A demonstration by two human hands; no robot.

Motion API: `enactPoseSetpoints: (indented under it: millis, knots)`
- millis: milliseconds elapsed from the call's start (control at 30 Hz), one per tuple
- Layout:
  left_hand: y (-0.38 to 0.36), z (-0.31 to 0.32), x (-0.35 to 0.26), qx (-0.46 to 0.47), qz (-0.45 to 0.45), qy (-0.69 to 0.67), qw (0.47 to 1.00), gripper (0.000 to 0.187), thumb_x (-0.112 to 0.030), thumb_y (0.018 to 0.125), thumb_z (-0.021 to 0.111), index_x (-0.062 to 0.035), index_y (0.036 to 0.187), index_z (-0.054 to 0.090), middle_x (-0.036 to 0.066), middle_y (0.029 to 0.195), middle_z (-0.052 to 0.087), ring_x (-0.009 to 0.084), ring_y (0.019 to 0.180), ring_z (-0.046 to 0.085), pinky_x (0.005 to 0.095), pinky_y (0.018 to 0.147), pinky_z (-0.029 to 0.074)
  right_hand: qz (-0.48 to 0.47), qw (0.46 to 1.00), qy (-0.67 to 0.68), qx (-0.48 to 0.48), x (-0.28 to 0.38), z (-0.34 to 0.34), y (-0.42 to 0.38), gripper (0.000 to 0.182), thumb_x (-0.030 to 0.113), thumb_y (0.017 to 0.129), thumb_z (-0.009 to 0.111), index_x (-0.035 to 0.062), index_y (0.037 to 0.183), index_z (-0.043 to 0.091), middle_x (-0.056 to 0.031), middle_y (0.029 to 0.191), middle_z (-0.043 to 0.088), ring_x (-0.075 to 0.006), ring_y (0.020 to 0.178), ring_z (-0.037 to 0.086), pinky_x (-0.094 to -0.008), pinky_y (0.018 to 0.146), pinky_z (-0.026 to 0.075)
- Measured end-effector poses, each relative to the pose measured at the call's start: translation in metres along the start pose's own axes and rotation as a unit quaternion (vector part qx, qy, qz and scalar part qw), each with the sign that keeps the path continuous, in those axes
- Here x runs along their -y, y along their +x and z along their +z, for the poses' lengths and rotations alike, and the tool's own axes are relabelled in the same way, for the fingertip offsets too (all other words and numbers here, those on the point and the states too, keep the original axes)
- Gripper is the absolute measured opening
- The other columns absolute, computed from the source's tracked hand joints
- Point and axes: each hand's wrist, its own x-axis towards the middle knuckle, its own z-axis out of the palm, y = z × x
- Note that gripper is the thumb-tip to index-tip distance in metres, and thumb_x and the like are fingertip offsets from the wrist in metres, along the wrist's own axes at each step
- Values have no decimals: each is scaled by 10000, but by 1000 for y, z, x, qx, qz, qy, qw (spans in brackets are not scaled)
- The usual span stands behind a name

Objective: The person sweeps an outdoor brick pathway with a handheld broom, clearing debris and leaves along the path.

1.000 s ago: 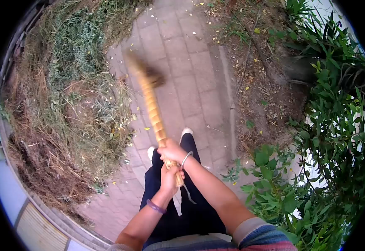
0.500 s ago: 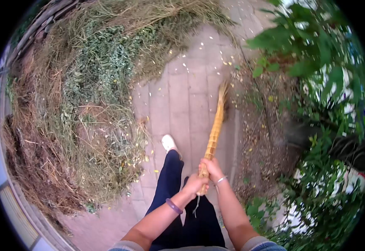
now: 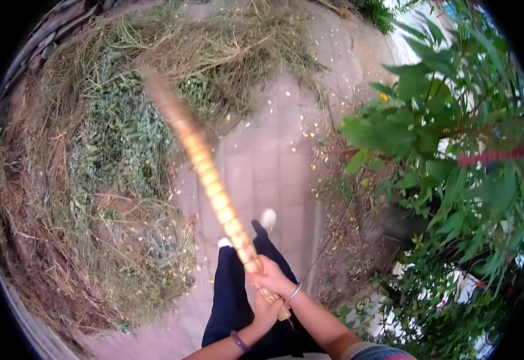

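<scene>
A yellow straw broom (image 3: 217, 195), bound in rings along its length, slants up and to the left from my hands. Its brush end is smeared by motion and hangs over the edge of the plant heap (image 3: 118, 126). My right hand (image 3: 272, 277), with a silver bangle at the wrist, is wrapped round the handle. Lower down, close to the butt end, my left hand (image 3: 265, 312) grips the same handle; a purple bangle circles that wrist.
Paving slabs (image 3: 262, 174) run ahead, dotted with small pale leaves. Leafy branches (image 3: 430, 126) reach in from the right above a strip of soil (image 3: 358, 240). Stacked logs (image 3: 51, 36) lie at the upper left. White shoes (image 3: 268, 219) show below.
The broom has swung from the right side of the paving up and left to the heap. Both hands moved down and kept their hold; the feet have shifted.
</scene>
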Motion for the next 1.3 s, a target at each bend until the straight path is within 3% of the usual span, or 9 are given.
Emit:
enactPoseSetpoints:
  millis: [67, 167, 267, 600, 733, 900, 1033, 1167, 1300]
  knots:
    - [38, 19, -40, 32, -66, 18, 997, 316, 41, 727, 511, 13, 1014, 382, 93, 748, 542, 168, 542, 579, 283, 499, 516, 1, 995, 51, -81, 35, -23, 22, 234, 25, 753, 596, 20, 930, 444, -40, 698, 532, -115, 545, 547, -249, 469, 461]
    - [101, 43, -98, 95, -157, 80, 980, 275, 10, 729, 530, -5, 975, 408, 88, 722, 540, 164, 547, 585, 280, 468, 508, 53, 983, 113, -134, 101, -58, 52, 176, 94, 783, 590, 27, 891, 469, -54, 660, 544, -137, 532, 560, -267, 473, 491]
    - [130, 94, -159, 115, -218, 137, 959, 239, -9, 728, 552, -12, 938, 437, 76, 708, 542, 164, 524, 583, 282, 438, 499, 27, 967, 201, -155, 141, -88, 57, 140, 119, 793, 575, 20, 847, 493, -65, 660, 553, -150, 530, 564, -274, 487, 499]
    - [239, 196, -322, 106, -110, 165, 974, 157, -23, 714, 562, 28, 852, 505, 78, 658, 566, 167, 499, 588, 282, 426, 486, -24, 972, 196, -129, 352, -125, 140, 105, 113, 781, 552, 22, 782, 498, -67, 625, 533, -158, 520, 536, -276, 495, 473]
    - [337, 210, -393, 138, -89, 173, 971, 224, 3, 726, 520, 6, 945, 468, 64, 680, 546, 153, 501, 572, 278, 426, 480, -50, 969, 183, -160, 452, -132, 219, 114, 124, 777, 546, 19, 778, 501, -73, 620, 534, -162, 515, 532, -278, 483, 459]
    - [467, 251, -482, 176, -82, 118, 974, 156, -3, 734, 503, 6, 889, 485, 71, 650, 548, 156, 497, 569, 273, 425, 484, -90, 969, 141, -181, 563, -177, 327, 102, 103, 768, 550, 7, 773, 515, -76, 610, 540, -168, 497, 539, -280, 474, 470]
    - [546, 294, -531, 184, -108, 56, 975, 148, -17, 698, 522, -2, 843, 500, 86, 614, 545, 165, 483, 563, 280, 415, 476, -41, 969, 147, -193, 633, -223, 389, 108, 106, 760, 551, 6, 762, 509, -88, 607, 540, -181, 491, 537, -286, 461, 464]
    - [629, 307, -548, 118, -130, -54, 983, 105, -44, 720, 552, -3, 804, 503, 73, 608, 544, 167, 471, 563, 277, 397, 453, 49, 987, 60, -142, 682, -251, 464, 138, 171, 775, 561, 43, 768, 511, -68, 631, 562, -171, 515, 546, -280, 492, 467]
    - [664, 289, -577, 5, -115, -188, 975, 127, -67, 722, 568, -19, 825, 511, 67, 653, 547, 155, 512, 550, 262, 439, 472, 45, 997, -19, -64, 713, -231, 538, 121, 49, 716, 591, 2, 805, 523, -65, 643, 547, -178, 539, 562, -294, 482, 467]
